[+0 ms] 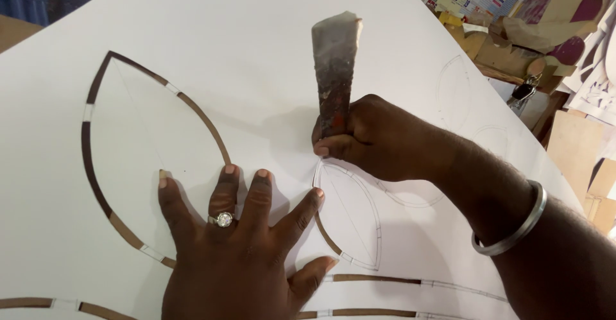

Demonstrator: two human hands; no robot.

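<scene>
Right hand (378,137): fist closed tight round the dark handle of a scraper (335,63), flat blade pointing up and away toward the far edge of the board. The lower end of the tool, hidden under the fingers, sits at the upper tip of the small leaf shape (351,214); whether it touches the cut line there cannot be told. A metal bangle (513,230) circles the wrist.

Left hand (234,243): fingers spread, palm pressed flat on the board, holding nothing. A ring (223,219) sits on one finger. The fingertips rest between the two leaf shapes, the forefinger just beside the small one's left edge.

White board (212,31): large sheet filling most of the view, its right edge running diagonally from top to lower right.

Large leaf shape (128,147): cut outline left of centre, brown slots broken by short white tabs.

Curved cut lines (385,280): run along the near edge, same brown slots and tabs.

Handling note, as judgement: the tabs look thin, so the tool end is best kept low and close to the slot, with the flat hand weighting the sheet close by to stop lifting or tearing.

Clutter (513,44): cardboard offcuts, keys and printed sheets beyond the right edge.
</scene>
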